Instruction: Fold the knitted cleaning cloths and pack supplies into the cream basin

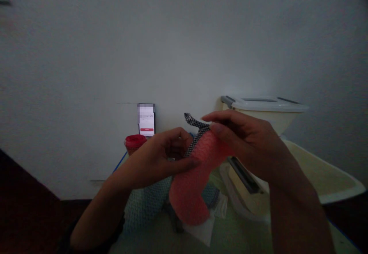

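Nearest, both hands, the left (175, 150) and the right (238, 131), are partly closed, pinching a curved coral-pink textured fabric piece (198, 181) along its black-and-white checked fabric edging (197, 139), above the pale green worktop (230, 235). Beyond stand a red rolled bundle (135, 142) and, against the wall (172, 47), a lit rectangular phone (147, 119).

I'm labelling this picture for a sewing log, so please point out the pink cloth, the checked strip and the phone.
Pink cloth (195, 181): head view, on its middle, below the fingers.
Checked strip (196, 141): head view, on its slanting stretch.
Phone (147, 121): head view, on its lit screen.
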A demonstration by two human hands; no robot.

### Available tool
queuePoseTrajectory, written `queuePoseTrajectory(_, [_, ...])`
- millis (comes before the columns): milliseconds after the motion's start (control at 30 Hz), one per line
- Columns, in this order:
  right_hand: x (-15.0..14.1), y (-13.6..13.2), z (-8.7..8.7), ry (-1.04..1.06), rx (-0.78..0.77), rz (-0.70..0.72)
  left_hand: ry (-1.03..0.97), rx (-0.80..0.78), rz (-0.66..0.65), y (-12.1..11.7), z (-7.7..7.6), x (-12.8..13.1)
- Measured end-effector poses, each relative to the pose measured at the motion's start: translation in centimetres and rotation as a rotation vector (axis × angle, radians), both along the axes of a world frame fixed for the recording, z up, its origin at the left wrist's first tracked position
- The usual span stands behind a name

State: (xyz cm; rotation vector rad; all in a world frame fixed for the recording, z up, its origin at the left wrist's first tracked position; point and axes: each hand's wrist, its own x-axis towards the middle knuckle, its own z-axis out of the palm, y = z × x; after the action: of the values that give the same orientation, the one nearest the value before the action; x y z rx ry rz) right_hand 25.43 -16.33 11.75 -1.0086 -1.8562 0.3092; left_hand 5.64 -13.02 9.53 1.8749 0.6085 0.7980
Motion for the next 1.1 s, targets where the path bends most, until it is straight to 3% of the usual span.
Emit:
queuePoseTrajectory(133, [0.7, -0.2, 0.3, -0.097, -0.099, 0.053, 0.026, 0.126, 0.098, -0.1, 0.4, -0.4])
queuePoseTrajectory(300, [0.4, -0.4, 0.4, -0.242, -0.114, 0.02, 0.145, 0.343, 0.167, -1.0, 0.9, -0.2])
queuePoseTrajectory(500, [0.4, -0.6, 0.3, -0.217, -0.229, 0.173, 0.318, 0.564, 0.24, -1.7, 1.0, 0.4])
queuePoseTrajectory(733, [0.9, -0.3, 0.5, -0.236, -0.116, 0.082, 0.38, 0.481, 0.132, -1.3, 0.8, 0.1])
queuePoseTrajectory(1000, [1.5, 0.3, 0.1, -0.025, 0.108, -0.16, 0.469, 0.459, 0.017, -0.6, 0.7, 0.2])
queuePoseTrajectory(1100, [1.8, 0.5, 0.0, -0.003, 0.123, -0.221, 0.519, 0.467, -0.041, 0.0, 0.7, -0.1])
